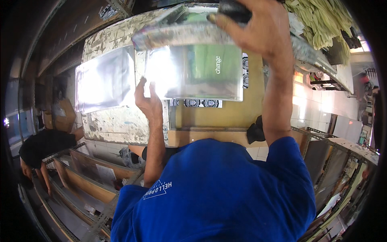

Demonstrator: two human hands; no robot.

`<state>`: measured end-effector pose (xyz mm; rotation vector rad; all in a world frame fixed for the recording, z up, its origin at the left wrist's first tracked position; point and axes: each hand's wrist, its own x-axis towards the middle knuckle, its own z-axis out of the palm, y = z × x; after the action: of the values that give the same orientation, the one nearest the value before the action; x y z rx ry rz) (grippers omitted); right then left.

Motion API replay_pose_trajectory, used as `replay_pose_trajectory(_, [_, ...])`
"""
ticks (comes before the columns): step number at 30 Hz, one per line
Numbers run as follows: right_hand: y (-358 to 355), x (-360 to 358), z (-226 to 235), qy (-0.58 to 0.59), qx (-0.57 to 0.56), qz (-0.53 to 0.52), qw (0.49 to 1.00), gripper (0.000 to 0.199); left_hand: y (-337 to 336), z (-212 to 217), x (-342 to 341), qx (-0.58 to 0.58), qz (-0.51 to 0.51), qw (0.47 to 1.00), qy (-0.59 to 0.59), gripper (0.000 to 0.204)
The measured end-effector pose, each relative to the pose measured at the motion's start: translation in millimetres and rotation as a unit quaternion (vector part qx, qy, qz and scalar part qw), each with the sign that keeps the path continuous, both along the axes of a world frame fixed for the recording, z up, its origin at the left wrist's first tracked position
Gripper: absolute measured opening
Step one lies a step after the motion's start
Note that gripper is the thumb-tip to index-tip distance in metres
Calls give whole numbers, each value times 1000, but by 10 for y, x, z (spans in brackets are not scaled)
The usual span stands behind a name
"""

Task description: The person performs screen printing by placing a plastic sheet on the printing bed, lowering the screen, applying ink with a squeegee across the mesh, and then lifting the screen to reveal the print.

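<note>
My left hand [150, 103] is at the left edge of a clear plastic bag [213, 86], its thumb and fingers closing on that edge; glare hides part of the contact. Bright green print with white lettering shows on or through the bag. Above it, a paint-stained printing screen frame [189, 34] is tilted up and blurred by motion. My right hand [258, 30] is over the frame's far right part, thumb stretched left, fingers round a black object [234, 11] whose kind I cannot make out. The bag lies over a yellowish board [252, 113] with black-and-white patterned strips [201, 103].
A stack of shiny clear bags [105, 80] lies left on the paint-stained table [117, 125]. Pale green sheets [322, 24] hang at the far right. Metal racks [86, 181] stand behind me at left. A person in black [48, 147] bends there.
</note>
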<state>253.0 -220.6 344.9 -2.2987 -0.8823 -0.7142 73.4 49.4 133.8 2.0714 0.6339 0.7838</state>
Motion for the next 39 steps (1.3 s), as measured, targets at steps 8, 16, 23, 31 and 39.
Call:
replay_pose_trajectory(8, [67, 190, 460, -18, -19, -43, 999, 44, 120, -899, -411, 258, 64, 928, 259, 32])
replay_pose_trajectory(16, [85, 323, 480, 30, -35, -8, 999, 38, 119, -994, -397, 273, 96, 924, 249, 30])
replay_pose_trajectory(23, [-10, 269, 543, 118, -74, 0, 990, 34, 145, -1039, -381, 259, 80, 936, 225, 31])
replay_pose_trajectory(31, [4, 282, 547, 124, -38, 18, 991, 38, -56, -592, -143, -3, 102, 994, 40, 16])
replay_pose_trajectory(39, [28, 397, 537, 69, -48, -10, 996, 41, 291, 154, 176, -17, 58, 994, -89, 17])
